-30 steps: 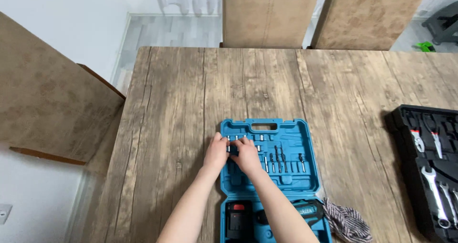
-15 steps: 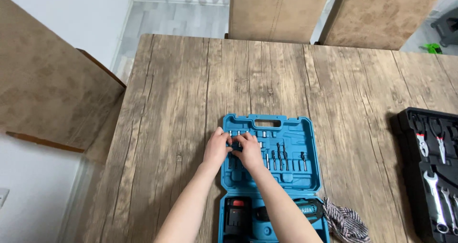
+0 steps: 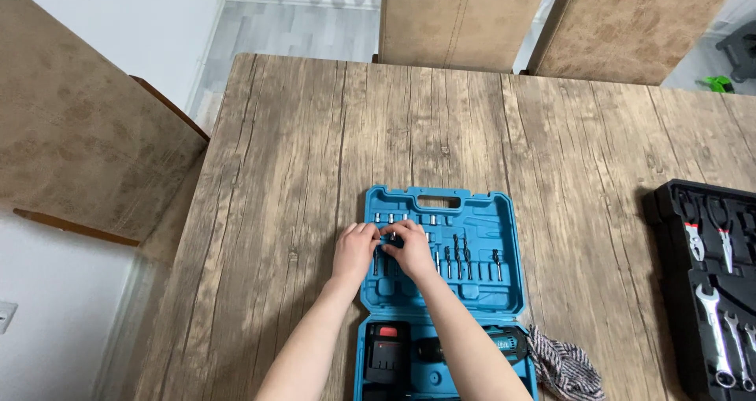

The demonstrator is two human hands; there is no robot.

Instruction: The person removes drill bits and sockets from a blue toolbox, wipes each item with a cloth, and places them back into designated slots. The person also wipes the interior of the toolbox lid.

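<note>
Head view: left hand and right hand, fingertips pinched together over small metal bits in moulded blue plastic case on grainy wooden table

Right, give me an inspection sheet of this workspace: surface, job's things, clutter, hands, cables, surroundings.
Surface: wooden table, grey-brown grain.
Job's things: open blue tool case; drill bits in its lid tray, cordless drill in the lower half.
Clutter: patterned cloth by the blue case; open black tool case with wrenches at the right edge.
Hands: left hand and right hand together over the small bits in the tray; grip unclear.
Cables: nothing seen.
Surroundings: brown chairs, pale floor, white wall.
</note>
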